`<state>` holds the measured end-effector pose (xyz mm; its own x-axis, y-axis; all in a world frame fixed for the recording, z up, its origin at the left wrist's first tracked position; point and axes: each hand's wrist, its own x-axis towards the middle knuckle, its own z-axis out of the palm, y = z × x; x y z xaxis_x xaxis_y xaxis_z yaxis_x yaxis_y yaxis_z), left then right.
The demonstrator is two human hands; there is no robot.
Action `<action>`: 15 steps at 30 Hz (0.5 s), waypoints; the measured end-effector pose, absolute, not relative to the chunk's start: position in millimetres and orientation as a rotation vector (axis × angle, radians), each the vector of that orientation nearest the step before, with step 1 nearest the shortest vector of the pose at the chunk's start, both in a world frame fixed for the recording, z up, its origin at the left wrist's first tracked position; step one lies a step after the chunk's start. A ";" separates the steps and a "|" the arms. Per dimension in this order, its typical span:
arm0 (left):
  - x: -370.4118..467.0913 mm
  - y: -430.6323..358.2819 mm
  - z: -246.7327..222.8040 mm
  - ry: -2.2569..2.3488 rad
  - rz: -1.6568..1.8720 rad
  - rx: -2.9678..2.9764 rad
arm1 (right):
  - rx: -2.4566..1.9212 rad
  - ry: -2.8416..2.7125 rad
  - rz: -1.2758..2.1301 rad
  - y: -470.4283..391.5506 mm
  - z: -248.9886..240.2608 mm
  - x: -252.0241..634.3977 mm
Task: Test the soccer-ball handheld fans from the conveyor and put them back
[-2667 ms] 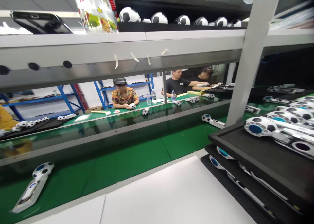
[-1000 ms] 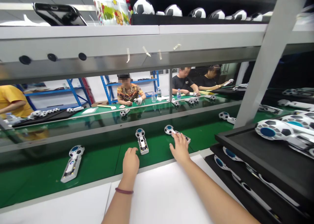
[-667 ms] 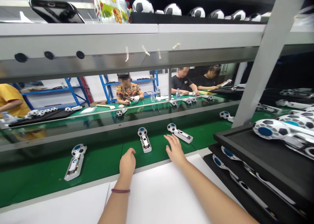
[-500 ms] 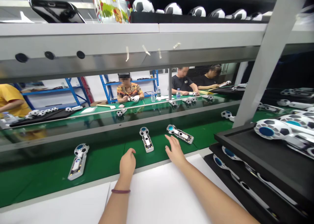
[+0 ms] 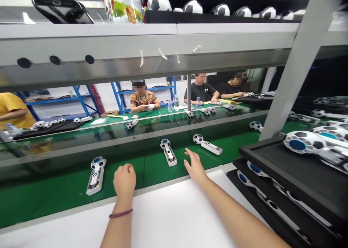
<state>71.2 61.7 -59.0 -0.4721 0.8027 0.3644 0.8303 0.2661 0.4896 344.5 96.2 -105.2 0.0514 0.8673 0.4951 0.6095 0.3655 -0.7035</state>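
My left hand (image 5: 124, 180) hovers at the near edge of the green conveyor belt (image 5: 65, 201), back up and fingers curled in. Nothing shows in it. To its left lies a football-patterned handheld device (image 5: 95, 176) with a blue disc and an opened handle showing inner parts. Between my hands is a second such device (image 5: 169, 153), also opened. My right hand (image 5: 194, 164) has fingers spread and holds nothing. Just beyond its fingertips, apart from them, a third device (image 5: 208, 145) lies aslant, its football head showing no blue disc.
Black trays (image 5: 261, 152) with more devices are stacked at right beside a slanted grey post (image 5: 293, 66). A white sheet (image 5: 163, 215) covers the near bench. Overhead runs a shelf (image 5: 108, 41) with a phone and football-patterned parts. Co-workers sit beyond the belt.
The devices on the belt have shifted right. My left hand has moved left; my right hand has barely moved. The device by my right hand no longer shows its blue disc.
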 end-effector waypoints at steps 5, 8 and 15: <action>28.0 49.8 -50.8 -2.628 -0.982 -1.035 | -1.350 -1.625 0.349 95.6 -104.9 343.1; 5.2 46.7 -58.6 -2.785 -0.989 -0.898 | -1.348 -1.619 0.371 95.5 -105.7 342.5; -0.5 46.2 -61.6 -2.866 -1.162 -1.008 | -1.301 -1.579 0.444 93.0 -103.0 341.3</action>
